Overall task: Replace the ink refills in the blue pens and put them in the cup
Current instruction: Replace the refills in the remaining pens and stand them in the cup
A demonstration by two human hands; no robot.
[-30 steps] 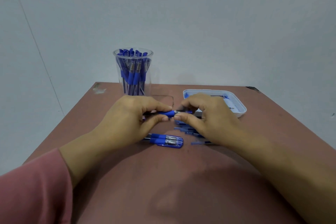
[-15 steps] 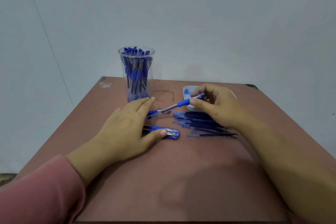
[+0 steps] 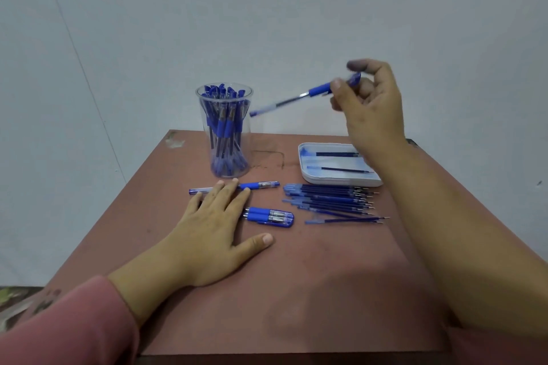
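In the head view, your right hand [image 3: 370, 107] is raised in the upper right of the frame and pinches a blue pen with a clear barrel [image 3: 305, 96] between thumb and curled fingers. The pen slopes down to the left, and its far end is near the right side of the clear plastic cup full of blue pens [image 3: 226, 130] at the upper centre. Your left hand [image 3: 213, 225] lies flat on the brown table [image 3: 296, 290], fingers spread, with the fingertips resting on another blue pen [image 3: 261, 185]. Two more blue pens [image 3: 269, 216] lie side by side just right of this hand. A pile of thin dark-blue ink refills [image 3: 329, 201] lies at the centre right, and above it stands a white shallow tray [image 3: 341, 181] holding two refills [image 3: 344, 169].
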